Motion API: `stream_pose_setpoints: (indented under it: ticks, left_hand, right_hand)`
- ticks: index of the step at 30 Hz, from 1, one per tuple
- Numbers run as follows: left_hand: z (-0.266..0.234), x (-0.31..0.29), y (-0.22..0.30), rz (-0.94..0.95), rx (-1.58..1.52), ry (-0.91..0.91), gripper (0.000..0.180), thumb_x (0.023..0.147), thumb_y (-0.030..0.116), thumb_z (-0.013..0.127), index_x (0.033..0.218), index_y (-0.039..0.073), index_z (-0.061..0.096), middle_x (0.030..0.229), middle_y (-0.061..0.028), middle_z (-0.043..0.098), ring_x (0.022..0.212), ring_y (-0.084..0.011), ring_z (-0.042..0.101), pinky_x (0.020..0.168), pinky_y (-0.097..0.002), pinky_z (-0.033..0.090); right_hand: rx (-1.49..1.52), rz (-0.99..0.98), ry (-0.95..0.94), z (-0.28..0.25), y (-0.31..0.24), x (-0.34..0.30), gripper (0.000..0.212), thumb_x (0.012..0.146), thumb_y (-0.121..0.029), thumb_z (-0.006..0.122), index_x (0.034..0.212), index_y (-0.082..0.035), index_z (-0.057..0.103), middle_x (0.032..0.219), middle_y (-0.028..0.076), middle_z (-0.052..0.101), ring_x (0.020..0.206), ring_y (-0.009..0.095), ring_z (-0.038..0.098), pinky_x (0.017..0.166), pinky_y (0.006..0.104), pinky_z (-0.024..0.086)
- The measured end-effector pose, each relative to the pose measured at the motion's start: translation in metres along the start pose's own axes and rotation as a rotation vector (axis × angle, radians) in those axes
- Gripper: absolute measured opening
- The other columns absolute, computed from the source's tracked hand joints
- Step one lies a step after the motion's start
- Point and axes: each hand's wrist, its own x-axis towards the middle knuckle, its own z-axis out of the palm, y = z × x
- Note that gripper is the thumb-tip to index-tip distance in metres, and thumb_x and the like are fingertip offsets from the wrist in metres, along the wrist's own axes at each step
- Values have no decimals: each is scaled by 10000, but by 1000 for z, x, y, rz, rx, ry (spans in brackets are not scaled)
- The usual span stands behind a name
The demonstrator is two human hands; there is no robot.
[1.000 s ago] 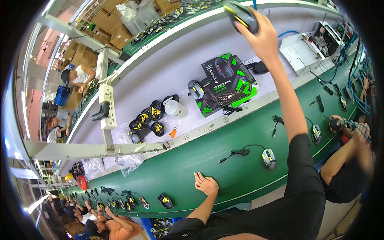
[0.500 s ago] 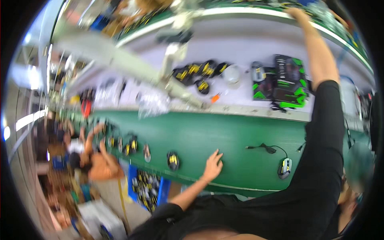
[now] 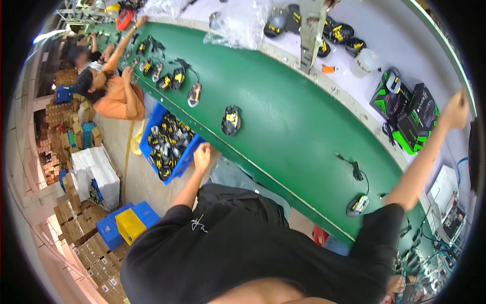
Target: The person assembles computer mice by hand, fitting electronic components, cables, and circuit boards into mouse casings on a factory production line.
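My left hand (image 3: 202,157) hangs beside the near edge of the green belt (image 3: 288,116), next to a blue bin (image 3: 183,164) heaped with mouse parts. Its fingers are curled together with nothing visible in them. Out at the far right, my right hand (image 3: 455,110) is raised near the upper ledge, beyond the black-and-green boxes (image 3: 418,114). Its fingers are closed, and what they hold, if anything, is hidden. On the belt, a corded mouse (image 3: 358,205) lies below my right forearm. A black-and-yellow mouse shell (image 3: 231,120) rests closer to my left hand.
Several open mice (image 3: 194,95) line the belt's far left, where a person in orange (image 3: 116,99) works. The shelf holds a plastic bag (image 3: 238,25), mouse shells (image 3: 338,32), a whitish tub (image 3: 365,63) and a metal post (image 3: 312,38). Blue and yellow crates (image 3: 132,227) stand behind on the left.
The view has turned, tilting the belt. My left hand has drawn back from over the belt toward the blue bin, its fingers curling. My right hand has come off the upper ledge, lower and rightward.
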Motion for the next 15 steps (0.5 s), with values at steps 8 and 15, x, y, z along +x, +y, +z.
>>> stream_pose_setpoints:
  ticks: [8,15]
  left_hand:
    - [27,58,46,300,-11,-2,242,882,77,540,1108,17,603,923,-147,626,898,-314,589,838,-410,471]
    - [56,86,10,641,48,129,201,820,-10,511,1015,17,552,845,-128,526,816,-301,509,756,-403,389]
  right_hand:
    - [334,566,-858,-182,-165,-507,261,857,-58,661,1117,-44,692,1095,127,691,1007,239,660,913,349,502]
    - [103,148,-825,-189,-172,-581,422,795,-30,660,1215,-32,625,1349,133,561,1244,314,465,965,395,436]
